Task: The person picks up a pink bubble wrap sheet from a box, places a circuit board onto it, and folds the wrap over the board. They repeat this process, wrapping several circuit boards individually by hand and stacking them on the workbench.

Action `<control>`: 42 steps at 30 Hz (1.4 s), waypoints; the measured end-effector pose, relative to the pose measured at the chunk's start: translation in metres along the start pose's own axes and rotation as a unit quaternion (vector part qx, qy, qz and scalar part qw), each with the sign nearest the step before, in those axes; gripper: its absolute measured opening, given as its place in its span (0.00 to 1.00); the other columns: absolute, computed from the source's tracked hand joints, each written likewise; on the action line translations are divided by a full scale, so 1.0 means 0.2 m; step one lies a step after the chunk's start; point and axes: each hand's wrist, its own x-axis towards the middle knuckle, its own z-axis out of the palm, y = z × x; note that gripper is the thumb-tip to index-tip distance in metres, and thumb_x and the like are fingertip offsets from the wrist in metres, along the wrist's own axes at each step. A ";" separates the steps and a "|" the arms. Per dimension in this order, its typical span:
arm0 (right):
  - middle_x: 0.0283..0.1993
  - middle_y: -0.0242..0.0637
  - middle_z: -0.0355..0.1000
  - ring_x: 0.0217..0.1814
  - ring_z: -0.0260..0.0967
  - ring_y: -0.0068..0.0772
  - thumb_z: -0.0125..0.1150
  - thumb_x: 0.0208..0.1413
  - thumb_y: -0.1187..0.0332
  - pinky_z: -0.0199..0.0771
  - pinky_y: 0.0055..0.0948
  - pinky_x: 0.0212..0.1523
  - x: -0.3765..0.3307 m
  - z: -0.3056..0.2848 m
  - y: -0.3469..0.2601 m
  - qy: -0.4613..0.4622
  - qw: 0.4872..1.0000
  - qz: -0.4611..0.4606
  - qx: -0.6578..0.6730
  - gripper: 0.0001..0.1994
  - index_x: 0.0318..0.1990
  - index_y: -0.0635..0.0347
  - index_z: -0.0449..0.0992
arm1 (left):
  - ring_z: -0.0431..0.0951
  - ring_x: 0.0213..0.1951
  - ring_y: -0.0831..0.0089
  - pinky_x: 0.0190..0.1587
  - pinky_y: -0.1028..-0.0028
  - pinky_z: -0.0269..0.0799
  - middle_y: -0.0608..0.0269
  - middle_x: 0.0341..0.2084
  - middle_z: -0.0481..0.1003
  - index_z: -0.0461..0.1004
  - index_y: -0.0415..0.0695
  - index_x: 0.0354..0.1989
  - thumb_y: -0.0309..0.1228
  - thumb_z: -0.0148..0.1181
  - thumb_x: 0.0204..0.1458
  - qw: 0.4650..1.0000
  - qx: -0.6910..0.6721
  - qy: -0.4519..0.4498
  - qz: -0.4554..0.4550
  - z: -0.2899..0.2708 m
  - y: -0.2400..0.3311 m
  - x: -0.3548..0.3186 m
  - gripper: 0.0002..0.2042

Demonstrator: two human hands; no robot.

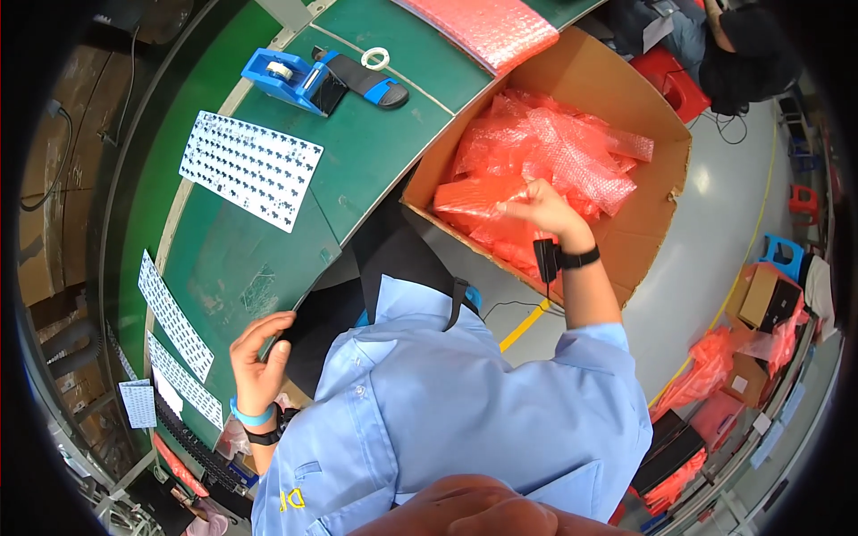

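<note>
My right hand is over a big cardboard box, its thumb and fingers closed on the edge of a pink bubble-wrap bag. More pink bubble wrap lies heaped inside the box, under and beyond that hand. At the near edge of the green table, my left hand has its fingers stretched and thumb apart, holding nothing. A white keyboard circuit board with rows of black marks lies flat on the table, farther off from the left hand.
A blue tape dispenser, a black-and-blue slipper and a white ring sit at the table's far side. Bubble-wrap sheets lie beyond. More boards line the left edge. Blue and red stools stand right.
</note>
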 end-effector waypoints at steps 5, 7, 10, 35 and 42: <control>0.42 0.36 0.77 0.41 0.75 0.33 0.63 0.54 0.70 0.72 0.34 0.50 -0.24 0.55 -0.62 -0.095 0.897 -0.431 -0.032 0.06 0.37 0.61 0.79 | 0.77 0.49 0.61 0.53 0.67 0.69 0.50 0.45 0.77 0.74 0.35 0.49 0.42 0.59 0.56 0.967 -0.212 -0.136 0.035 0.13 0.04 0.13 0.22; 0.45 0.41 0.75 0.45 0.72 0.45 0.64 0.53 0.68 0.72 0.36 0.50 -0.26 0.75 -0.67 -0.269 0.879 -0.388 -0.066 0.10 0.43 0.58 0.77 | 0.76 0.51 0.60 0.55 0.65 0.69 0.49 0.47 0.77 0.73 0.35 0.50 0.43 0.61 0.55 0.952 -0.261 -0.154 0.049 0.14 0.02 0.12 0.24; 0.45 0.44 0.74 0.48 0.70 0.52 0.66 0.50 0.65 0.72 0.37 0.49 -0.21 1.03 -0.58 -0.327 0.827 -0.450 -0.075 0.15 0.46 0.56 0.76 | 0.75 0.52 0.60 0.57 0.64 0.67 0.50 0.51 0.74 0.72 0.35 0.50 0.47 0.58 0.56 0.794 -0.588 -0.071 -0.136 0.08 -0.04 0.03 0.25; 0.40 0.37 0.76 0.45 0.73 0.38 0.66 0.47 0.68 0.75 0.35 0.36 0.02 0.88 -0.21 0.171 0.842 -0.383 -0.339 0.09 0.37 0.56 0.80 | 0.64 0.63 0.51 0.54 0.57 0.70 0.57 0.72 0.42 0.33 0.41 0.72 0.55 0.58 0.53 0.629 -0.710 0.111 0.295 -0.55 -0.15 -0.35 0.50; 0.27 0.34 0.70 0.32 0.67 0.23 0.61 0.56 0.70 0.67 0.26 0.31 0.08 0.84 -0.24 0.097 0.948 -0.239 -0.184 0.06 0.35 0.63 0.76 | 0.69 0.55 0.61 0.61 0.58 0.61 0.54 0.55 0.70 0.64 0.36 0.59 0.55 0.61 0.52 0.815 -0.512 0.134 0.236 -0.16 -0.27 -0.51 0.37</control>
